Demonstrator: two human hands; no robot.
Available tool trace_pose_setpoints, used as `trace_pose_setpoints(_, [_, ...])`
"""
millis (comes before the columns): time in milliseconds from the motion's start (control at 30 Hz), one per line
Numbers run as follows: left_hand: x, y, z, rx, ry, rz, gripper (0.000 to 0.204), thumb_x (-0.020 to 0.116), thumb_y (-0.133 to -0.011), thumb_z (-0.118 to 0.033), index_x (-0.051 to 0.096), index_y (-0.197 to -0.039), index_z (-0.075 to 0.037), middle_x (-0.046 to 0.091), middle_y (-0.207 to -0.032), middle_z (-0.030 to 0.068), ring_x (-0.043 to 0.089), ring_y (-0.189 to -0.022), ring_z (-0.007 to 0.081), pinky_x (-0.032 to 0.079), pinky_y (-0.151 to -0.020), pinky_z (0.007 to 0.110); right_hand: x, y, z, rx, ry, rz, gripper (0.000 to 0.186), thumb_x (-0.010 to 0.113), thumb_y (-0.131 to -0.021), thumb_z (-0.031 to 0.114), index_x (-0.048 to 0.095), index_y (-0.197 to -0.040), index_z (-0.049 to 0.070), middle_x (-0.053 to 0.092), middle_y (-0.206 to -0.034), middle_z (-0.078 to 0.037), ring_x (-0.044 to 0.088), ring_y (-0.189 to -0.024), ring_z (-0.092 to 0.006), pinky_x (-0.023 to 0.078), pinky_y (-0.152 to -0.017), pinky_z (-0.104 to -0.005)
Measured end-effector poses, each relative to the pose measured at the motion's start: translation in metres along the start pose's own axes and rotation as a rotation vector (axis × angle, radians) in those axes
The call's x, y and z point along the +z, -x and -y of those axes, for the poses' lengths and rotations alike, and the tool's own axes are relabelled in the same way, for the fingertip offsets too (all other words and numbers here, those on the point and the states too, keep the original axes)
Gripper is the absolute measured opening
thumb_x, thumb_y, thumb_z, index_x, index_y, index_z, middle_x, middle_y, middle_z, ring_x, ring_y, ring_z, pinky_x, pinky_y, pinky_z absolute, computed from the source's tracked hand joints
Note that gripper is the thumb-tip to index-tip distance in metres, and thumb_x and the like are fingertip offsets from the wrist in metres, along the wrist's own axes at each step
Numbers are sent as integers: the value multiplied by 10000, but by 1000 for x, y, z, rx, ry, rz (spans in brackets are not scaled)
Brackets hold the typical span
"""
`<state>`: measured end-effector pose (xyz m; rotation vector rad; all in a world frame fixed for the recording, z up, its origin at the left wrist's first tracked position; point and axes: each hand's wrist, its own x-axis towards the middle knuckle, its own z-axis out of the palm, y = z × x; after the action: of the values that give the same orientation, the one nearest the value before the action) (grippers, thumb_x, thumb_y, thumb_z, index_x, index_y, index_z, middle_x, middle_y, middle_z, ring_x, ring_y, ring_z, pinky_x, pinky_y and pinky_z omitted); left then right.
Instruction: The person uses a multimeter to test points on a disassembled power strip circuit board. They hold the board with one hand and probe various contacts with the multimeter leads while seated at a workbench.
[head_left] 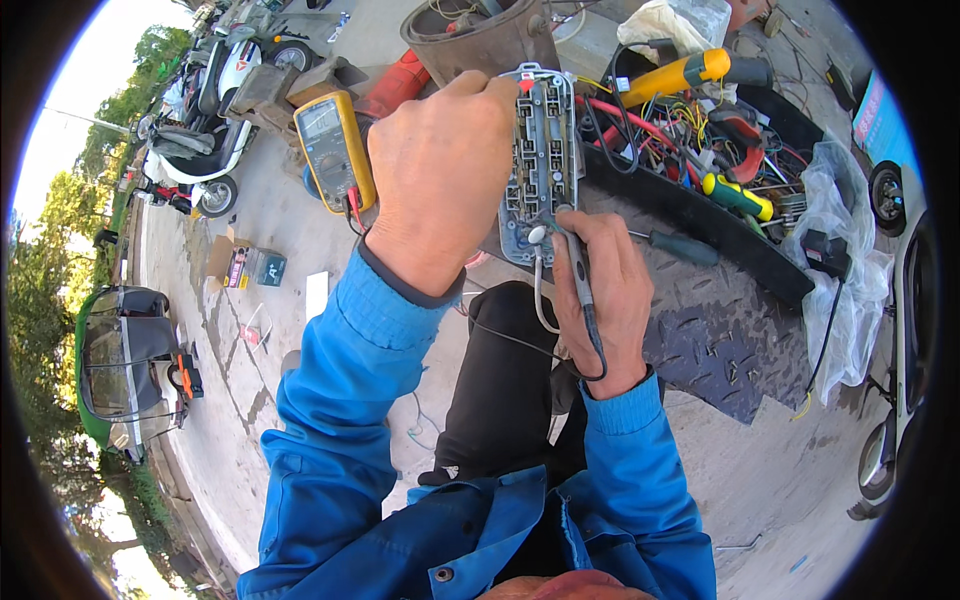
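Observation:
An open elongated grey housing (545, 150) holds a circuit board with rows of components, with a white cable leaving its lower end. My left hand (440, 180) is closed over the housing's upper left, a small red piece by its fingertips; what it grips is hidden. My right hand (605, 290) holds a grey probe (578, 265) with a black lead, its tip end at the housing's lower part. Left of my left hand lies a yellow multimeter (335, 150) with leads plugged in.
A black tray (745, 270) of tools and wires sits right, beside crumpled plastic (845, 320) and a checker plate (720, 360). A rusty bucket (440, 50) stands behind. A small box (260, 265), scooters (205, 150) and a green three-wheeler (110, 370) are left; another vehicle (900, 300) is right.

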<state>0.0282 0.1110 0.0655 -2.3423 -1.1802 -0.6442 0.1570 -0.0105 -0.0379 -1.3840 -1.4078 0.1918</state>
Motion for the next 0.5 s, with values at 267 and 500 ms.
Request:
trace_pose_setpoints(267, [-13,-8,-5,-21,-58,117,270,670,-975,-94,837,-1178,-159,782,-1003,49,807,-806,341,624,-672,457,-1,-2,4,-18,-10,-14,272,795,-965,-20,722,-1217,52,718,-1073,-139,717,-961,-385,564,-832,-472])
trace_pose_setpoints(500, [-13,-4,-19,-80,-111,164,172,696,-957,-108,774,-1111,-116,741,-946,78,814,-801,344,616,-628,459,0,0,2,-35,-21,-18,272,791,-972,-24,719,-1223,53,713,-1073,-146,714,-950,-392,569,-832,-472])
